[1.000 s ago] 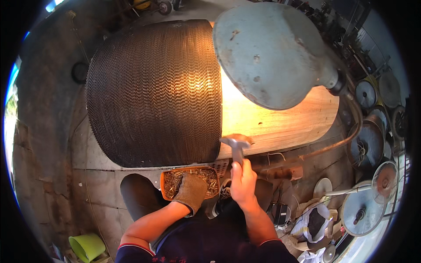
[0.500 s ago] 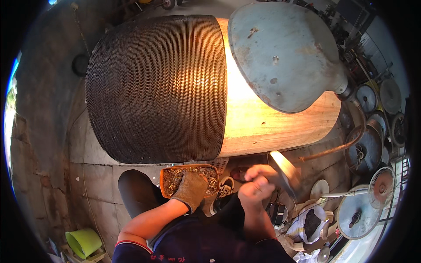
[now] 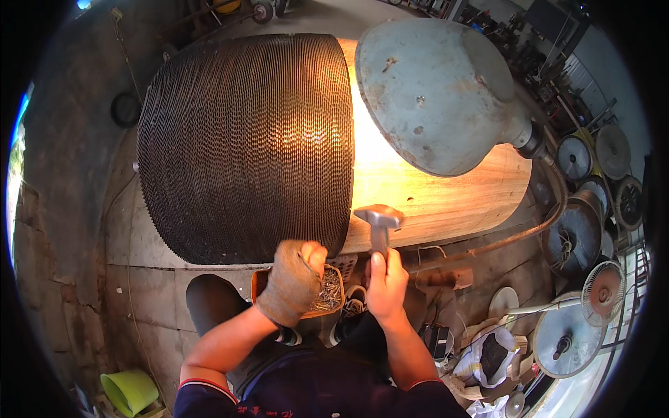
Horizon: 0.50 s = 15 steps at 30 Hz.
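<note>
My right hand (image 3: pixel 386 287) is wrapped round the handle of a hammer (image 3: pixel 378 224), its head raised in front of the bare wood of a big drum (image 3: pixel 453 202). Closely packed rows of dark toothed metal (image 3: pixel 244 146) wrap the drum's left part. My left hand (image 3: pixel 289 279), in a grey-brown fingerless glove, is closed above an orange bin (image 3: pixel 260 281) on my side of the drum. Small metal nails (image 3: pixel 327 289) lie in the bin, partly hidden by that hand. What the left fingers pinch is too small to make out.
A grey lamp shade (image 3: pixel 425 104) on a bent arm (image 3: pixel 516 244) hangs over the drum's right part. Metal discs and fan parts (image 3: pixel 568 341) stand at the right, beside a white sack (image 3: pixel 491 359). A lime-green bucket (image 3: pixel 130 392) is at the lower left.
My left hand has come up out of the nails, its fingers now closed. The hammer has swung upright and moved left, toward the edge of the dark rows.
</note>
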{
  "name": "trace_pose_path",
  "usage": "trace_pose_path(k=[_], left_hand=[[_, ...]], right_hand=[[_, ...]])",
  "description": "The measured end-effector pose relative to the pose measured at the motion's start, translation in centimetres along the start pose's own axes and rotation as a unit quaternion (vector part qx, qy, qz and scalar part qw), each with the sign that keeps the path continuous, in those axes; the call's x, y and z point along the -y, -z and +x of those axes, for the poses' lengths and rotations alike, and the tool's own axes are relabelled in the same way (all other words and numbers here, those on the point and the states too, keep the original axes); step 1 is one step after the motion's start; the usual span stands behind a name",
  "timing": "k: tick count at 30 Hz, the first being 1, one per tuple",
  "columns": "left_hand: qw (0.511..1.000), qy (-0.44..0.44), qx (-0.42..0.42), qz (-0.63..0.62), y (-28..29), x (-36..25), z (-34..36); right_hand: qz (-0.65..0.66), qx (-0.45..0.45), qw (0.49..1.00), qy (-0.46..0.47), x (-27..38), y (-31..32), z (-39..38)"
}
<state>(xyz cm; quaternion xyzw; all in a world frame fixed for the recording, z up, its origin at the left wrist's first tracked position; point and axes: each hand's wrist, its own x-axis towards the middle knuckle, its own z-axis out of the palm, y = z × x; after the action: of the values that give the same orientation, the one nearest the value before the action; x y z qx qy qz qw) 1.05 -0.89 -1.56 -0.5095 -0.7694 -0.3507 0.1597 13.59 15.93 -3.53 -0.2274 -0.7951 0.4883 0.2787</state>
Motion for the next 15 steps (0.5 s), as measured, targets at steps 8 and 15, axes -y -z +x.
trace_pose_path(k=[8,15], left_hand=[[0.931,-0.206,-0.224,0.201,2.4,7.3,9.9],[0.937,-0.156,-0.226,0.214,2.5,7.2,10.4]], right_hand=[[-0.129,-0.050,0.986,0.088,0.7,-0.1,-0.3],[-0.151,-0.081,0.976,0.131,-0.4,-0.6,-0.5]])
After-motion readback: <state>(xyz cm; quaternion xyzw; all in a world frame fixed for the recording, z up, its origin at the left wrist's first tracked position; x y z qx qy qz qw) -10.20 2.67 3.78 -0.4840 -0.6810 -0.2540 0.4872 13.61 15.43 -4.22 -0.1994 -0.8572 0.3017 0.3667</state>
